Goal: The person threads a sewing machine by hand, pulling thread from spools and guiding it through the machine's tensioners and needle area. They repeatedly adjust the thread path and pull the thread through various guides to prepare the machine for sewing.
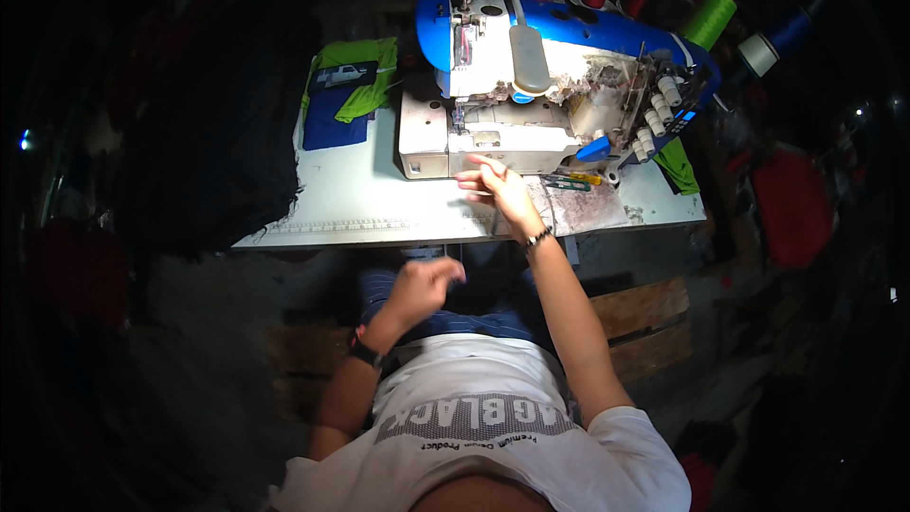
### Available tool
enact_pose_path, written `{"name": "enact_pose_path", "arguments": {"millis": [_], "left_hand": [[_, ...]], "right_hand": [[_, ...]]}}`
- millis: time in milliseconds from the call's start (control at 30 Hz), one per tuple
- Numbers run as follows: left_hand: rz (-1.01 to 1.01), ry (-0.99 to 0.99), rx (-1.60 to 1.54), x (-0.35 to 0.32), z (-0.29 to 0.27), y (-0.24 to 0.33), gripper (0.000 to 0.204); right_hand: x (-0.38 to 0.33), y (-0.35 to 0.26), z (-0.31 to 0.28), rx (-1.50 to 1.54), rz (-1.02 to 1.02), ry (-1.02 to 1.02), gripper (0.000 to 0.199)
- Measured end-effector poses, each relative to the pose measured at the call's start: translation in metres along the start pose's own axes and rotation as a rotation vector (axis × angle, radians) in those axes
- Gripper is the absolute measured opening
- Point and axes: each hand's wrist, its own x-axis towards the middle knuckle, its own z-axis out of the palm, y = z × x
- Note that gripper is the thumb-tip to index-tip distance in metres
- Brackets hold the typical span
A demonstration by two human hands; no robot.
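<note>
My right hand (500, 192) is over the table edge, just in front of the sewing machine's bed (531, 147). Its fingers are spread and hold nothing I can see. Lower and to the left, my left hand (420, 294) hovers above my lap with the fingers curled together. Nothing shows in it. The blue and white sewing machine (578, 33) has a grey lamp (530, 59) over its needle area. Beside my right hand lie green-handled thread snips (567, 184) and a yellow tool (580, 177) on a stained pale sheet (578, 207).
Folded green and navy fabric (334, 123) lies left of the machine on the white table (365, 199). Dark cloth (218, 142) hangs over the table's left side. Thread cones, including a green one (711, 19), stand behind. A wooden bench (645, 308) is under me.
</note>
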Motion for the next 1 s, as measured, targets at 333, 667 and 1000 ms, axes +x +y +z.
{"name": "enact_pose_path", "arguments": {"millis": [333,667,1000], "left_hand": [[-0.188,-0.201,0.541,-0.041,0.012,-0.039,0.016],[0.071,0.279,0.906,0.103,-0.103,0.051,0.027],[-0.027,0.345,0.383,0.207,-0.061,-0.018,0.022]], "right_hand": [[-0.02,0.014,0.033,-0.958,-0.31,0.244,0.015],[-0.105,0.082,0.012,-0.976,-0.386,0.222,0.027],[-0.107,0.079,0.027,-0.748,-0.247,0.136,0.018]]}}
